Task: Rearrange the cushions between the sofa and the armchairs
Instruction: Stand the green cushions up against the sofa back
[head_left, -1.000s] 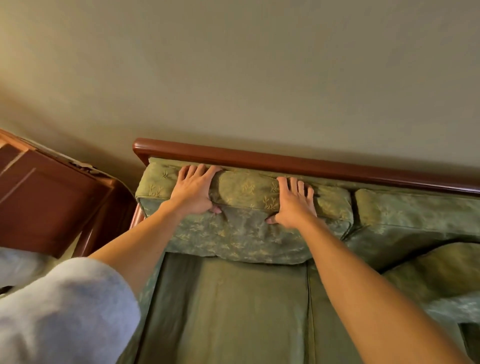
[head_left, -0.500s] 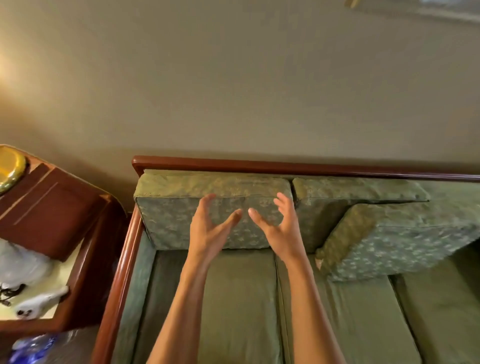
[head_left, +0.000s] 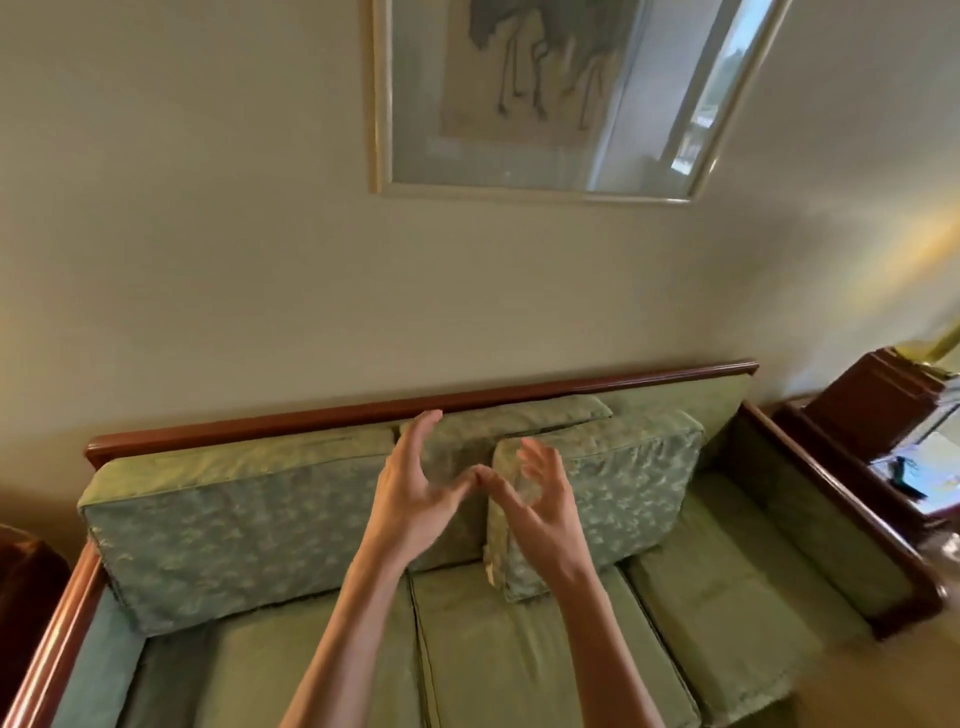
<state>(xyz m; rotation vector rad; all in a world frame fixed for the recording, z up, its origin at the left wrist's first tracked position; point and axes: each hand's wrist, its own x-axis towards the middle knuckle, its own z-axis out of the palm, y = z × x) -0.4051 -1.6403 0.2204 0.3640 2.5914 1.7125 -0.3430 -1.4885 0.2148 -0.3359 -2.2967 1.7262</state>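
Cushions (head_left: 249, 525) line the sofa (head_left: 519, 654); left hand (head_left: 410, 493) and right hand (head_left: 540, 504) hover spread, empty.

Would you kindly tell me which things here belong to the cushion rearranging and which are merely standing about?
Belonging to the job:
- sofa
- left back cushion, upright
- middle back cushion
- loose cushion, leaning in front of it
- left hand and right hand, both open, holding nothing

Just standing about:
- framed picture
- wooden side table
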